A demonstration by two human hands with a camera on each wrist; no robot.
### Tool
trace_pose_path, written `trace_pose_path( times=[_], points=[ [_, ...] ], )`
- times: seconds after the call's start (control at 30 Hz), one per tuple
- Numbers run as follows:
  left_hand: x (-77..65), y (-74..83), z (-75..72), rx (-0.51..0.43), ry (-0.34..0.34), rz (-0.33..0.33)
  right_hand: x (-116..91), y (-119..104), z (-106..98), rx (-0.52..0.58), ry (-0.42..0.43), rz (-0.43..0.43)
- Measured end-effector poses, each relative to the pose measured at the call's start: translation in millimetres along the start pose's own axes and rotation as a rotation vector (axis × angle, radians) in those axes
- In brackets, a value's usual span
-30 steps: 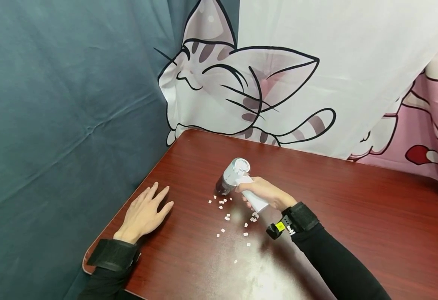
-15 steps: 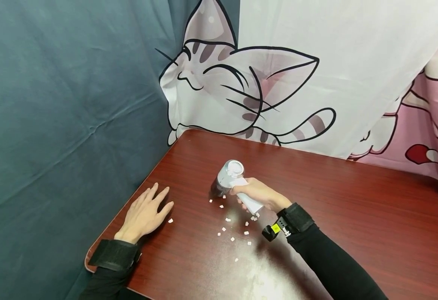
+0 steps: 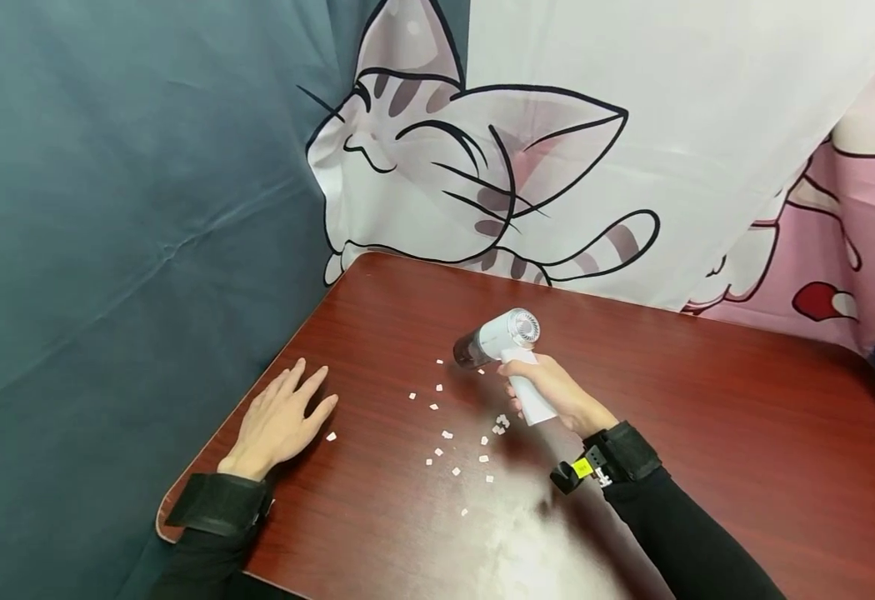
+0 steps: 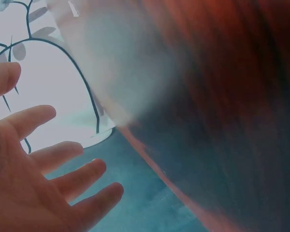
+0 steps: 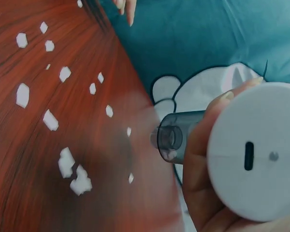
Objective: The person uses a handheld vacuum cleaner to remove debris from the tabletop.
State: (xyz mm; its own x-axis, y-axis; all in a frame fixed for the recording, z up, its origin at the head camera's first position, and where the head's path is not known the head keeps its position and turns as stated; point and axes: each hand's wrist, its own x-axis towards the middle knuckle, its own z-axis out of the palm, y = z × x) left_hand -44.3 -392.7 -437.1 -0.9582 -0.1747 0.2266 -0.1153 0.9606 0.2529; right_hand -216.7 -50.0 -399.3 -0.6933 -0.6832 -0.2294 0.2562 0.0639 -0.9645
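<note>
Many small white bits (image 3: 447, 434) lie scattered on the brown table (image 3: 670, 400), around its middle, so approx. judgement: the work is only partly done, w/ most of the visible area yet to treat. How many bits are already inside the white handheld device (image 3: 499, 336), prob. a mini vac, one cannot tell.

The device is at the middle of the table, toward the far side, held by the R hand (image 3: 557, 393); its fingers are curled firmly round the handle (image 3: 533, 400). The dark see-through nozzle (image 3: 470, 350) points left and seems raised above the surface, tho contact is hard to judge. The L hand (image 3: 278, 423) rests at the left edge, fingers spread, w/ nothing in it; one bit lies just beside its thumb.

R wrist view shows what head view does not: a dark slot (image 5: 249, 156) in the flat handle end, and the nozzle's round inner part. L wrist view shows spread fingers and blurred table, w/o device or any clear bit.
</note>
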Motion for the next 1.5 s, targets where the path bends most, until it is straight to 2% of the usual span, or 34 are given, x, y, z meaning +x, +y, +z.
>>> trace_pose_path(
  times=[0.17, 0.27, 0.43, 0.77, 1.07, 1.2, 1.3, 1.5],
  points=[
    [-2.5, 3.8, 4.4, -0.011, -0.012, 0.005, 5, 11, -4, 0.04, -0.019, 0.037],
    [-3.6, 5.6, 7.5, -0.018, -0.018, 0.015, -2, 14, -11, 0.014, -0.002, 0.047],
    [-0.2, 1.5, 6.1, -0.001, 0.021, 0.023, -18, 12, -28, -0.022, 0.046, 0.058],
    [2.6, 0.3, 5.0, -0.008, -0.002, 0.019, -24, 12, -39, -0.019, 0.019, 0.065],
    [6.8, -1.8, 1.5, -0.008, -0.006, 0.022, -65, 8, -61, 0.026, 0.021, -0.001],
    [8.9, 0.6, 2.0, -0.019, -0.021, 0.022, -96, 17, -62, -0.069, 0.067, -0.056],
    [10.0, 2.5, 4.2, -0.025, -0.03, 0.028, -118, 29, -56, -0.21, 0.099, -0.107],
    [16.1, 8.0, 7.0, -0.036, -0.055, 0.027, -145, 45, -32, -0.485, 0.125, -0.109]
  ],
)
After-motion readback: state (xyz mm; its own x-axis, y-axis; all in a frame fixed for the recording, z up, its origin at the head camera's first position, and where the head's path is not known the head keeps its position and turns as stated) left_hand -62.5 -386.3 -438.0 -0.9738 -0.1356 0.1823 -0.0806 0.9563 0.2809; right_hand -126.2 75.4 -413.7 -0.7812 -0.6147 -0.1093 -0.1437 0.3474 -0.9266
